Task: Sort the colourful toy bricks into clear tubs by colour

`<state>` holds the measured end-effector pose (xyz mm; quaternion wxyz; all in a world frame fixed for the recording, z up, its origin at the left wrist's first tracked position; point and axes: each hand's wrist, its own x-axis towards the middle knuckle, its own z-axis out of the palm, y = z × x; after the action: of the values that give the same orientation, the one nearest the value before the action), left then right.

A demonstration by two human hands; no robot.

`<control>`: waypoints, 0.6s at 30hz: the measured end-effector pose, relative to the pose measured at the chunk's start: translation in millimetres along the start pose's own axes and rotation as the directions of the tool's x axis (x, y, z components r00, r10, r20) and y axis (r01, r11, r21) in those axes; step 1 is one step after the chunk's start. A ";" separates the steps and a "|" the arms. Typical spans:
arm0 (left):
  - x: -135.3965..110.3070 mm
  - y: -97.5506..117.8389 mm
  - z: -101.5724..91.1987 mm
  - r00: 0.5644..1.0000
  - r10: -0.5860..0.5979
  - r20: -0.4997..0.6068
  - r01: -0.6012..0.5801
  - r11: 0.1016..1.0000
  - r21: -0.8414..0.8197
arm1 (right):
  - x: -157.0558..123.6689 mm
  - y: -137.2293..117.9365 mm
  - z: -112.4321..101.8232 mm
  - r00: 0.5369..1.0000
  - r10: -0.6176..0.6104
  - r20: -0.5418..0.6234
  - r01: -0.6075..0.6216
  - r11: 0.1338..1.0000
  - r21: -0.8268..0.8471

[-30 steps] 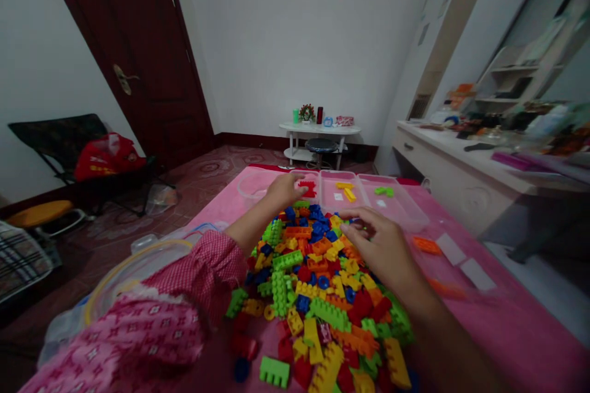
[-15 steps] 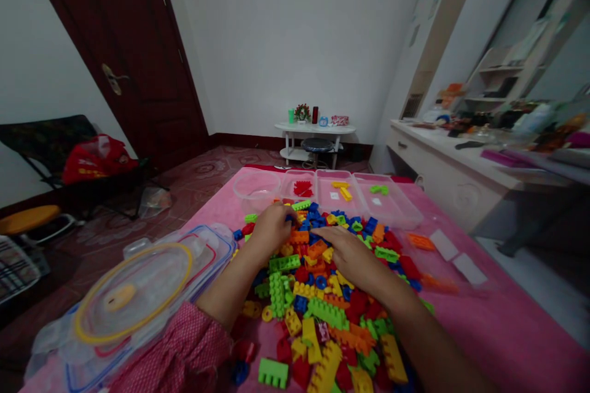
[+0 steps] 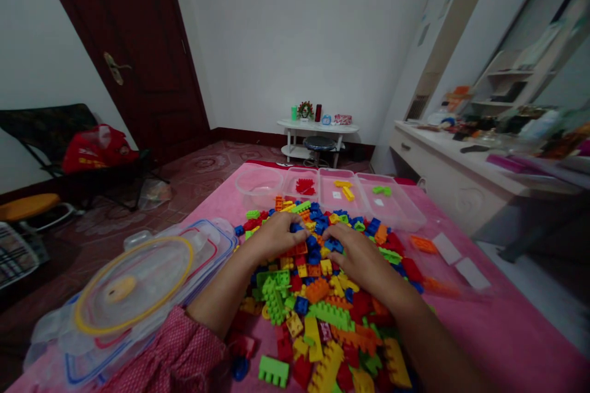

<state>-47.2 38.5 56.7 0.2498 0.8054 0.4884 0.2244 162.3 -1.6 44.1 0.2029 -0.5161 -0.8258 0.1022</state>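
Note:
A heap of toy building bricks (image 3: 318, 288) in red, yellow, green, blue and orange covers the middle of the pink cloth. At the far part of the heap, my left hand (image 3: 276, 234) is closed, with a blue brick (image 3: 297, 229) between thumb and fingers. Across from it, my right hand (image 3: 354, 252) curls its fingers and thumb around another blue brick (image 3: 334, 246). More blue bricks lie in the narrow gap between the hands. Some fingertips are hidden among the bricks.
Behind the heap stand clear containers: a round one (image 3: 242, 187), one with red bricks (image 3: 289, 186), one with yellow (image 3: 326, 196) and one with green (image 3: 405, 212). Stacked lids (image 3: 152, 295) lie left. At right, a clear tray (image 3: 488, 291) holds orange bricks and white cards.
Both hands have shifted within the heap. My left hand has turned and come nearer, with a blue brick now showing in its grip. My right hand's fingers have curled from stretched out to around a blue brick.

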 end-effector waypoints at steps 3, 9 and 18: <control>-1.7 5.2 0.5 0.999 0.021 -0.047 -0.024 0.998 -0.065 | 2.6 6.3 -8.2 0.999 0.044 0.001 -0.044 0.998 0.053; -7.9 26.0 8.9 0.986 0.143 -0.087 -0.154 0.980 -0.128 | 2.2 4.3 -24.0 0.995 0.100 -0.005 -0.100 0.993 0.056; -16.8 51.7 21.0 0.998 0.013 0.062 0.024 0.829 -0.559 | -3.3 -33.3 -23.6 0.995 0.029 -0.097 -0.008 0.977 0.215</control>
<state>-6.7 -1.1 70.5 0.4905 0.7022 0.3956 0.3314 147.0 -20.3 77.2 0.2973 -0.5033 -0.7940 0.1668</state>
